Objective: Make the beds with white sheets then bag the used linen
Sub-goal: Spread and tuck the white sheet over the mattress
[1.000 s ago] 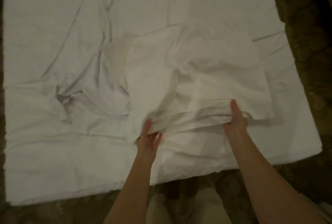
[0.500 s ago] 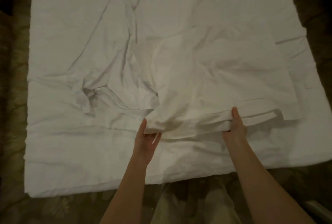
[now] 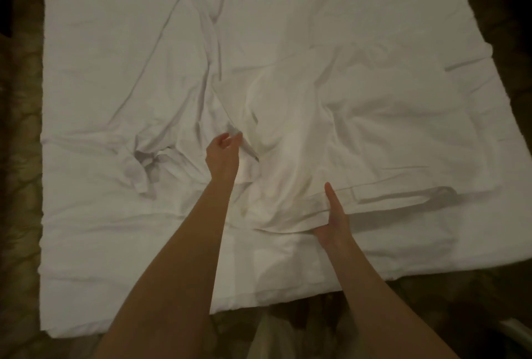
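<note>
Two hands pinch folded sheet (long axis left-right) on bed.

one bed, one folded white sheet on it, and two hands: left hand, right hand.

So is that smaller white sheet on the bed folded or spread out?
Folded. The smaller sheet shows layered edges where the right hand grips it, and it covers only part of the bed.

Your bed wears a wrinkled white sheet; a folded white cloth lies on its right half, a bunched knot left.
</note>
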{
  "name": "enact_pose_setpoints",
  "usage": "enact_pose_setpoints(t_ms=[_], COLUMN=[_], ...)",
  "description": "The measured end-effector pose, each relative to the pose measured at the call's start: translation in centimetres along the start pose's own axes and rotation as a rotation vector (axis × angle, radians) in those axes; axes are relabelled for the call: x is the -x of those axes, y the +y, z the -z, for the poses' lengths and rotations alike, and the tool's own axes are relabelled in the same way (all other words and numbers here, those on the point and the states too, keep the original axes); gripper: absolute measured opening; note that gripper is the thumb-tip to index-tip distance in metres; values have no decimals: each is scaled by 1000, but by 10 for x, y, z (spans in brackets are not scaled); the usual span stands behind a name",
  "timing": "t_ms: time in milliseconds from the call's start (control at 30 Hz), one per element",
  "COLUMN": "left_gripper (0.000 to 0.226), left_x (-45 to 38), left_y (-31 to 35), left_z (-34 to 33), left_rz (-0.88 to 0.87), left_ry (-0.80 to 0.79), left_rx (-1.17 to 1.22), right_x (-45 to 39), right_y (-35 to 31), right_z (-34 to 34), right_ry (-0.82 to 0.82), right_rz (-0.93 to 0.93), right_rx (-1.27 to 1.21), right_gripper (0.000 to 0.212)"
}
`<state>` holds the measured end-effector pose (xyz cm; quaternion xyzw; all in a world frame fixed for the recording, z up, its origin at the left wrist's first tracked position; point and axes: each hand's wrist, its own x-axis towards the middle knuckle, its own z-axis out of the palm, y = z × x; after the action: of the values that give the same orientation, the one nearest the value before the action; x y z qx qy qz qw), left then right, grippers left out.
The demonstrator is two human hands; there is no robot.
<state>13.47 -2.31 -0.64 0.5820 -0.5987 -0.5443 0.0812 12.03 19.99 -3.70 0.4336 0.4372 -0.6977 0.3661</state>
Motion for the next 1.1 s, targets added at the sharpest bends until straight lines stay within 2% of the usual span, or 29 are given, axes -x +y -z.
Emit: enact_pose_setpoints(t_ms=[67, 100, 233, 300, 433, 500, 600, 667, 700, 767, 833, 900, 1000, 1100], left_gripper=[27, 26, 28, 16, 22, 22, 22, 23, 25, 29, 29, 25, 15, 31], left_x=[-23, -28, -45, -64, -98, -103, -92, -79, -72, -62, -71, -81, -76, -56], left_y=[12, 16, 24, 30, 67, 80, 60, 24, 9, -1, 3, 8, -4, -24], left_z=[-12, -18, -26, -12, 26, 34, 29, 22, 20, 22, 29, 38, 44, 46], left_rz=[41, 62, 62, 33, -93, -91, 204, 318, 336, 244, 75, -21, 60, 89], left_ry=[-62, -85, -52, -77, -90, -95, -284, -385, -386, -282, -181, -146, -172, -145], left_rx=[46, 34, -68, -43, -51, 22, 146, 26, -33, -120, -208, -255, -124, -45], right_x=[2, 4, 5, 5, 11, 13, 9, 8, 7, 6, 5, 4, 3, 4], right_y=[6, 7, 6, 6, 11, 15, 23, 29, 31, 34, 36, 38, 45, 51], right_z=[-7, -10, -16, -13, -21, -32, -39, -41, -40, -40, -41, -42, -43, -38], right_ry=[24, 59, 196, 200, 187, 202, 210, 178, 177, 218, 248, 240, 209, 285], right_rz=[6, 14, 59, 91, 92, 87, 76, 32, 20, 38, 72, 83, 51, 97], right_rx=[-38, -53, -77, -81, -58, -63, -115, -121, -114, -103, -110, -115, -116, -75], right_gripper=[105, 100, 53, 50, 37, 37, 42, 44, 45, 44, 44, 45, 41, 43])
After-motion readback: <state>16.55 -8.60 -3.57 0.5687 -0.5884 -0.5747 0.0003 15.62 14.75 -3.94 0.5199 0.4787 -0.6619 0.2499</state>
